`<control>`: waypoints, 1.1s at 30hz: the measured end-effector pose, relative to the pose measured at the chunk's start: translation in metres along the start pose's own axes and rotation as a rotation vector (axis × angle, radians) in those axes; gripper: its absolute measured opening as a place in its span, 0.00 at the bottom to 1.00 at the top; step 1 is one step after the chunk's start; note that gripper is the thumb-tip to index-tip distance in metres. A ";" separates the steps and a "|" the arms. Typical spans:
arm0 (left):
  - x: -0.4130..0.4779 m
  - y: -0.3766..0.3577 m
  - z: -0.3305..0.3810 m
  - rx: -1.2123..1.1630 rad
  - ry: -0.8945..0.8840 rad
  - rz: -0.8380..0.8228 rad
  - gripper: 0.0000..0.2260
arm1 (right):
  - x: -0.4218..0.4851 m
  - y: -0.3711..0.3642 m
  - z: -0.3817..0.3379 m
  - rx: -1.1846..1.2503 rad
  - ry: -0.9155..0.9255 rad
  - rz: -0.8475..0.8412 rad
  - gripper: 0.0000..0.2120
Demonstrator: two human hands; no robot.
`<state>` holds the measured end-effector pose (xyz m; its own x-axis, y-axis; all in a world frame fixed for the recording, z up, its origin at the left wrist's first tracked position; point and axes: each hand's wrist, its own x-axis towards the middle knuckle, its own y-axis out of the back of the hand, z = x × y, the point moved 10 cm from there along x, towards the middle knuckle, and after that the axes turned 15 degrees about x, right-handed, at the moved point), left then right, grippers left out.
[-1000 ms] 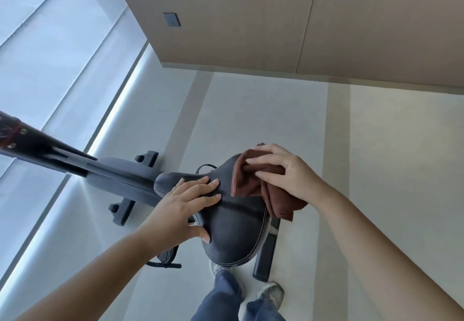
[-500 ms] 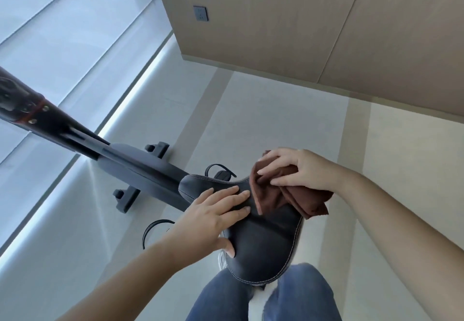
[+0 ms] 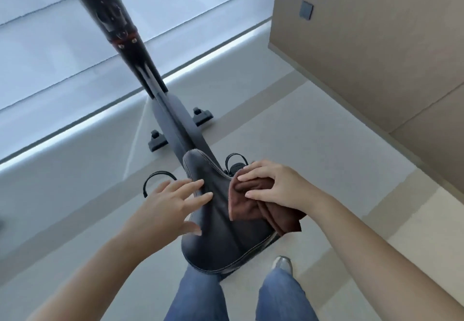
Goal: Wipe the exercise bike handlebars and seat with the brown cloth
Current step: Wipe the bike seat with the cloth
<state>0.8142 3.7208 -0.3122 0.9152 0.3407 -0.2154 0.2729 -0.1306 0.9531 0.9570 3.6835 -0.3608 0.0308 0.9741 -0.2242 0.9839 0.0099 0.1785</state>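
**Seat wipe in hand, handlebars out of sight**

Head view: the step in hand looks like the seat wipe. The right hand (image 3: 273, 186) presses the brown cloth (image 3: 253, 207) onto the right flank of the seat (image 3: 221, 233), fingers curled over the bunched fabric and clamped on it. The left hand (image 3: 173, 207) lies flat, fingers spread and gripping nothing, on the seat's left edge, seemingly steadying it. The two hands sit well apart, the saddle's ridge between them.

The next move likely calls for dragging the cloth across the ridge toward the wide rear, with the left hand lifted clear of its path. The handlebars are not visible, so their state cannot be told.

The seat is dark, smooth and faintly glossy, narrow at the nose and broad behind, edged with pale stitching. The cloth looks soft and nappy, folded in loose layers. A black frame tube (image 3: 130, 42) rises from the seat's nose.
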 end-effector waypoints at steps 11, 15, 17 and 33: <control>-0.016 -0.039 0.033 -0.495 0.595 -0.193 0.36 | 0.042 -0.026 -0.008 0.017 0.112 -0.357 0.15; -0.016 -0.037 0.032 -0.486 0.625 -0.215 0.35 | 0.038 -0.026 -0.004 0.014 0.136 -0.446 0.17; -0.015 -0.037 0.032 -0.465 0.631 -0.227 0.35 | 0.024 -0.016 0.005 0.042 0.169 -0.465 0.19; -0.021 -0.036 0.028 -0.582 0.676 -0.176 0.33 | 0.039 -0.015 0.017 0.210 0.149 -0.566 0.17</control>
<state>0.7936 3.6926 -0.3482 0.4553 0.8086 -0.3727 0.0313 0.4038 0.9143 0.9466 3.7175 -0.3890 -0.5158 0.8519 -0.0903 0.8546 0.5042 -0.1243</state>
